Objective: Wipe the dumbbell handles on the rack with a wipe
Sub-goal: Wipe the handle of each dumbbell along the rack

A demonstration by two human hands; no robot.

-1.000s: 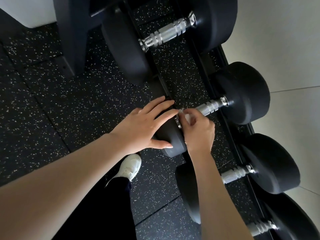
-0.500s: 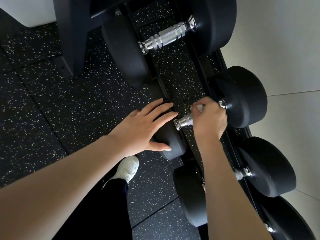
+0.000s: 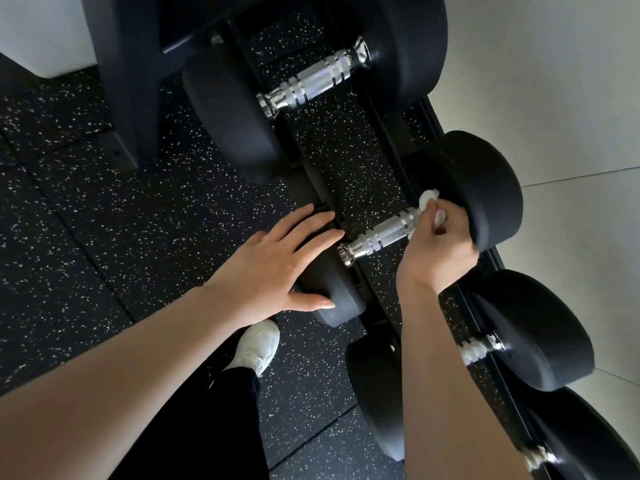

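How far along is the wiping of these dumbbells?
Nothing shows for certain as finished. In hand: the right hand presses a white wipe at the far end of the second dumbbell's handle, while the left hand lies flat on its near weight. The top handle and the lower handle show no sign either way.

Dim overall; bright wall (image 3: 540,81) at right. Glare on chrome handle (image 3: 377,233). Wide-angle bending at edges; lower-right corner blurred.
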